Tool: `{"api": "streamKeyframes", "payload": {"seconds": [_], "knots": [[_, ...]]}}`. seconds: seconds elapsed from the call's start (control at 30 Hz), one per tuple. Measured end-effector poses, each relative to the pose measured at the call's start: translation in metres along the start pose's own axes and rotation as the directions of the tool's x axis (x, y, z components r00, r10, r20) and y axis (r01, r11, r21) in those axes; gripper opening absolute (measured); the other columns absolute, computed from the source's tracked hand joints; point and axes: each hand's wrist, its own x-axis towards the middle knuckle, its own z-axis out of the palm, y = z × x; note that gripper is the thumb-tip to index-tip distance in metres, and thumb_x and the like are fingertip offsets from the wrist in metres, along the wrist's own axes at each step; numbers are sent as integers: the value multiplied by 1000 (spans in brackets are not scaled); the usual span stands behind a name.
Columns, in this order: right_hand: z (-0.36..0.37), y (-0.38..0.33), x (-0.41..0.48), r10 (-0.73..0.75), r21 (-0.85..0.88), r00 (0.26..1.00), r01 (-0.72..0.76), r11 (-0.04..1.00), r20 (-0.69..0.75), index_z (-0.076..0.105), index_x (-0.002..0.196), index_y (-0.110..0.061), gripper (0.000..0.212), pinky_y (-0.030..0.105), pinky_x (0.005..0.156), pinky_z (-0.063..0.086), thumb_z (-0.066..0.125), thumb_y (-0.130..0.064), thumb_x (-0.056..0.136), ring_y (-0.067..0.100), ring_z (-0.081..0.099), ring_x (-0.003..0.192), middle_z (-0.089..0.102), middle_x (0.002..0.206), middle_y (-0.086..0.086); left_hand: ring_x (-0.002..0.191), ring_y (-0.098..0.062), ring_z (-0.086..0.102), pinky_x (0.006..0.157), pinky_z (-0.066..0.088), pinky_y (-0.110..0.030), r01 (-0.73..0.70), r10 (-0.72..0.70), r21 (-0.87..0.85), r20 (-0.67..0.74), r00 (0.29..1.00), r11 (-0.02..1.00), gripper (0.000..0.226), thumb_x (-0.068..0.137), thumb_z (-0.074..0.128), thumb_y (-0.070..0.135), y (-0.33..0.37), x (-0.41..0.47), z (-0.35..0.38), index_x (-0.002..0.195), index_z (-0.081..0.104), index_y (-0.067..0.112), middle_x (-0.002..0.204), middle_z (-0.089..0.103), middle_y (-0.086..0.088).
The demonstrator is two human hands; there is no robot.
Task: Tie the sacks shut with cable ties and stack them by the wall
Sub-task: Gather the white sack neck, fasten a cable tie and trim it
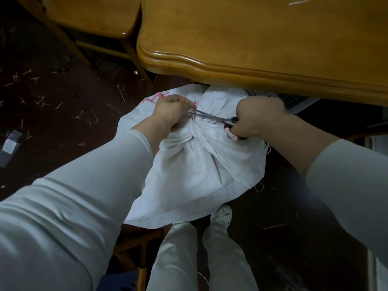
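While the sack (195, 175) lies on the floor (52, 127) between the two hands, just below the edge of the desk (252, 59), everything turns on the short gap over its gathered neck (195, 131). The left hand (168, 111) sits on the far-left side of that neck with its fingers curled tight, pinching something there. I take it for the loose tail of the cable tie, though the strip is too thin to make out for certain. The right hand (260, 118) is on the opposite side, clenched through the handles of a pair of scissors (207, 117). The blades run almost level from the right hand straight across the neck toward the left, and the tips end just beside the left fingers.

So the cutting line lies along the line from hand to hand. Whatever the left hand holds taut stands across it, close to the tips and not deep in the blades. The left hand is the nearer one to the cut. The right stays back at the handles, well off to the side of the bunched cloth.

To my eye the neck is already cinched and the snip of the tail is the step in hand. The risk is plain enough: the points are near both the fingertips and the woven cloth

Pale offcuts (44, 103) litter the floor out beyond the left hand
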Motion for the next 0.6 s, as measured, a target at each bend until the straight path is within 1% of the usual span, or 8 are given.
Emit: {"api": "streamKeyframes", "payload": {"seconds": [0.07,0.1,0.17,0.27,0.37,0.5,0.53,0.6], "knots": [[-2,-4,6,-12,-2,1000,12,1000,-16,40,59,-17,40,25,57,31,60,-45,79,15,37,54,43,63,-1,78,-17,66,84,55,-30,-10,10,-19,8,1000,1000,23,79,68,3,-2,4,-2,59,65,15,76,66,-4],[-3,-6,10,-18,-6,1000,18,1000,-26,40,59,-17,39,26,59,32,60,-44,79,14,36,54,42,64,-1,87,-22,67,91,53,-37,-10,10,1,-2,1000,1000,20,72,74,11,-4,7,-3,55,68,18,80,69,-6],[-2,-10,16,-31,-15,999,30,999,-44,41,59,-17,39,25,58,31,60,-44,80,15,36,54,42,64,-1,101,-24,65,93,52,-40,-18,20,46,-42,999,999,8,55,78,28,-9,15,-6,54,71,23,91,71,-6],[-1,-13,21,-52,-29,996,50,998,-72,41,59,-17,40,26,61,33,59,-46,80,15,35,54,42,64,-2,113,-26,59,96,50,-35,-10,17,91,-74,997,996,31,41,79,49,-26,37,-9,65,75,29,111,65,-6],[0,-13,24,-68,-35,993,65,997,-99,41,57,-17,38,21,55,31,59,-42,80,16,35,53,41,62,-1,117,-31,56,96,50,-37,7,0,76,-82,997,997,44,34,79,54,-43,57,-12,70,75,28,121,58,-12],[5,-12,23,-92,-47,983,85,995,-159,40,56,-17,36,19,51,26,59,-37,79,16,36,51,41,59,-1,115,-31,56,96,49,-36,28,-25,39,-90,996,999,40,35,79,51,-32,47,-8,68,75,28,122,57,-12],[6,-12,23,-96,-50,982,89,995,-162,41,56,-17,36,18,51,27,59,-38,79,16,36,51,42,59,-1,115,-30,56,97,48,-34,30,-28,24,-95,995,999,35,40,79,50,-21,34,-6,68,74,29,123,57,-12],[9,-12,22,-100,-50,983,93,994,-153,41,56,-16,37,19,52,27,59,-38,80,16,35,51,42,59,-1,113,-24,56,93,45,-26,33,-30,24,-121,992,999,14,61,77,41,-11,23,-4,68,72,31,126,55,-11]]}}
